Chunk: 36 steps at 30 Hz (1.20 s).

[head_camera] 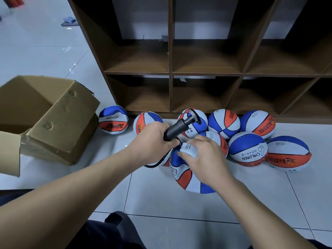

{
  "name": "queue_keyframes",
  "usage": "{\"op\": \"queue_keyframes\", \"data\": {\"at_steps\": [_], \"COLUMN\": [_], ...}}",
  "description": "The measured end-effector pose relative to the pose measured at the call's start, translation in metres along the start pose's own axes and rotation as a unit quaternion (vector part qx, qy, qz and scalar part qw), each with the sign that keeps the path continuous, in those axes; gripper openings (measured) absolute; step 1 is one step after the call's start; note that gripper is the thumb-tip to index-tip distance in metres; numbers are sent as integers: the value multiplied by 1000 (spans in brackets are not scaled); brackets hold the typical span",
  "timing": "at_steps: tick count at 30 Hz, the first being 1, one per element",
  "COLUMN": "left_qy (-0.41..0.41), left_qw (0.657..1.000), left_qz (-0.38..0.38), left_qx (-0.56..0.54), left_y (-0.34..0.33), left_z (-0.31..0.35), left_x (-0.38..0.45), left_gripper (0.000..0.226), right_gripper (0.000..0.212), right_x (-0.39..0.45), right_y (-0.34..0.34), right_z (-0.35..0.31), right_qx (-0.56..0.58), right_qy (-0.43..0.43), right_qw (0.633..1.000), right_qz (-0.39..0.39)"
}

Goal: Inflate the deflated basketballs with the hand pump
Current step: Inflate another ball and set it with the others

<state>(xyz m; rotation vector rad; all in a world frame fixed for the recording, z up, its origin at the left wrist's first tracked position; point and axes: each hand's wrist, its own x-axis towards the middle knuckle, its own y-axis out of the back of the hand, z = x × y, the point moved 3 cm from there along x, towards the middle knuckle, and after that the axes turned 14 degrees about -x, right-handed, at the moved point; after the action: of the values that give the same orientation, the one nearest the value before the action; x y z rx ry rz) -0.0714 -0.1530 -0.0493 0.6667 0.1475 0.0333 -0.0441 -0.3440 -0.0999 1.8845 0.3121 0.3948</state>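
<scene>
Here, left hand [152,141] grips pump [177,129]; right hand [203,155] pinches basketball [185,175]; cardboard box [59,123] open.

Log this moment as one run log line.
left hand: grips hand pump | right hand: holds deflated basketball | phase: connecting hose | pumping: not started

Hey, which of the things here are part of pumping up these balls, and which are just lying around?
Part of the job:
hand pump, held by the left hand
ball being worked on, under the right hand
other basketballs by the shelf

Just lying about:
cardboard box
wooden shelf unit
cloth on the floor
</scene>
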Motion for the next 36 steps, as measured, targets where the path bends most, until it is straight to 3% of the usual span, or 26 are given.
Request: {"op": "queue_keyframes", "data": {"at_steps": [7,11,13,16,23,26,30,36], "left_qy": [15,4,-15,-33,-15,-11,-10,62], "left_qw": [999,1000,999,996,991,991,993,990], "left_qz": [19,-9,-40,-76,-114,-108,-81,-108], "left_qx": [-29,-6,15,17,65,81,84,59], "left_y": [-14,-14,-11,-6,-5,-5,-8,-22], "left_z": [4,7,8,5,-1,-6,-13,-36], "left_x": [-3,-2,0,1,-5,-11,-17,-21], "left_gripper": [17,26,20,7,17,24,14,15], "right_gripper": [36,35,36,41,51,46,35,38], "right_x": [-4,-6,-9,-11,-13,-17,-29,-47], "right_y": [2,4,2,1,-20,-32,-50,-98], "right_z": [-6,-8,-9,-7,4,8,12,26], "right_qx": [-66,-85,-78,-47,11,43,61,69], "right_qy": [8,9,13,11,20,-6,-21,-42], "right_qw": [997,995,996,999,998,996,993,984], "right_qz": [41,48,42,20,-64,-74,-103,-158]}}
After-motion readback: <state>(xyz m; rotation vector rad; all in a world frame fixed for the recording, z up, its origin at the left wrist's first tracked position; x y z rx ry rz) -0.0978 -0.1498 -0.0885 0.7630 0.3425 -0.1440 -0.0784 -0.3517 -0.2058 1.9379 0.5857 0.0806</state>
